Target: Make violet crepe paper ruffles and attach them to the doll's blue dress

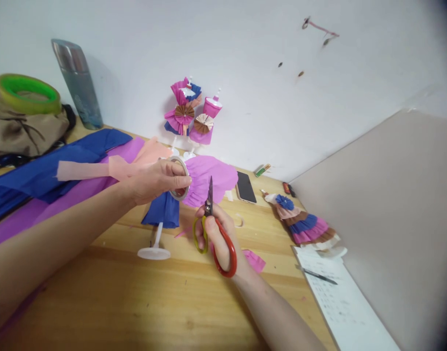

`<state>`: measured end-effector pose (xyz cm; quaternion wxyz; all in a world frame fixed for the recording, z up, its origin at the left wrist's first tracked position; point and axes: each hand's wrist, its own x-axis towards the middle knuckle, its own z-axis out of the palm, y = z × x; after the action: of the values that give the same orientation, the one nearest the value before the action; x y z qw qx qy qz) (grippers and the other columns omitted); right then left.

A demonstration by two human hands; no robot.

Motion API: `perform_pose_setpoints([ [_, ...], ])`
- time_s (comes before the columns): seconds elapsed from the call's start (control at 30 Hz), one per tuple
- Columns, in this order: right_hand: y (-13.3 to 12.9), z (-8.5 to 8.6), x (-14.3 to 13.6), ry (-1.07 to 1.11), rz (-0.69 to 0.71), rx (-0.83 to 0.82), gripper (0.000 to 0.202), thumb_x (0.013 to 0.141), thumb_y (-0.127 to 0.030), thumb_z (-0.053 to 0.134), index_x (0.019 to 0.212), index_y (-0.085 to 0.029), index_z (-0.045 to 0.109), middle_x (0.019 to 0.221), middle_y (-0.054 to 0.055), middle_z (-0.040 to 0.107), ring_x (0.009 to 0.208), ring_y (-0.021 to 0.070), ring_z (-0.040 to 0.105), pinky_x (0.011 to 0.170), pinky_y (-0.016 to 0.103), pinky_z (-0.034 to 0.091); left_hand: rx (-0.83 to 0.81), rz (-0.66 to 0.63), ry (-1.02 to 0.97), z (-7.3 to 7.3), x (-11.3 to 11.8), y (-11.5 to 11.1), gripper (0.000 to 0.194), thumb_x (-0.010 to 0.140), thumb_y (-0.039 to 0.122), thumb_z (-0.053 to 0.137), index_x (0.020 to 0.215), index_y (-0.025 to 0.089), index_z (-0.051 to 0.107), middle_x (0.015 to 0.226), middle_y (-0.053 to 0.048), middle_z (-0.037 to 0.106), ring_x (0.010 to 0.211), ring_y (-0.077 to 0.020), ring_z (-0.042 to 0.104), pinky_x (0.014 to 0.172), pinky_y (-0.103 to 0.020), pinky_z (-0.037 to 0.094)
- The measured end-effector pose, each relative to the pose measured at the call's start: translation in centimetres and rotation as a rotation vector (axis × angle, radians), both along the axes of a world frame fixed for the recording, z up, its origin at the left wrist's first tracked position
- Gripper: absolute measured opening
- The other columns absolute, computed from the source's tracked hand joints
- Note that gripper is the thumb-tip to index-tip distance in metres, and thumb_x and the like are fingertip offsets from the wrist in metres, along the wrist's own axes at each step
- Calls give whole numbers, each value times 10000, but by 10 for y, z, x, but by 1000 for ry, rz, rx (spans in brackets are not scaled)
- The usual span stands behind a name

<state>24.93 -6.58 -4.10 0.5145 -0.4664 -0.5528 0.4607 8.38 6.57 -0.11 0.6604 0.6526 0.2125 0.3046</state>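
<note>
The left hand [159, 179] reaches forward, fingers and thumb gripping a tape roll [185, 169] near a blue paper skirt [165, 213]. Rightward, the right hand [220, 233], angled inward, grips scissors [208, 209] by their loops, blades pointing away beside purple paper [219, 175].

White wall [135, 58] straight behind, plain and smooth, filling most of upper view. Thin reddish streak [321, 28] high on right part of it, few dark specks [301, 74] lower down. Greyish-beige panel [384, 185] on right, meeting wall along slanting line. Wooden table [135, 302] up against wall, yellow-brown, grain and darker bands showing, faint sheen. Light pale and soft, gentle shadows on wall. Far right edge dark and blurred.
</note>
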Motion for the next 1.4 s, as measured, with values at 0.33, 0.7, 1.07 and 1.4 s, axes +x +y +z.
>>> perform_pose_setpoints([
  [0.33, 1, 2, -1, -10, 8, 14, 448, 898, -638, 528, 909, -191, 506, 618, -53, 487, 421, 76, 457, 406, 211, 366, 60, -19, 64, 1, -1, 1, 318, 675, 374, 800, 545, 127, 646, 526, -9, 591, 543, -108, 518, 571, -244, 433],
  [0.7, 1, 2, -3, -7, -23, 18, 438, 908, -645, 513, 846, -212, 481, 467, -87, 435, 346, 79, 380, 371, 210, 295, 57, -11, 50, -1, 1, 0, 333, 686, 354, 794, 517, 128, 618, 517, -5, 582, 529, -97, 510, 553, -231, 406],
  [1.07, 1, -1, -5, -12, -82, -23, 459, 895, -667, 512, 810, -218, 474, 446, -97, 412, 308, 65, 348, 323, 193, 267, 17, 21, -1, -3, 2, 0, 317, 652, 330, 814, 530, 121, 610, 533, -7, 584, 533, -96, 523, 554, -229, 431],
  [1.4, 1, -3, -6, -13, -94, -44, 436, 890, -647, 538, 819, -222, 473, 417, -112, 381, 288, 65, 320, 308, 187, 232, 2, 48, -5, -1, 3, 0, 316, 622, 332, 841, 542, 121, 619, 537, -3, 579, 538, -97, 521, 546, -225, 429],
])
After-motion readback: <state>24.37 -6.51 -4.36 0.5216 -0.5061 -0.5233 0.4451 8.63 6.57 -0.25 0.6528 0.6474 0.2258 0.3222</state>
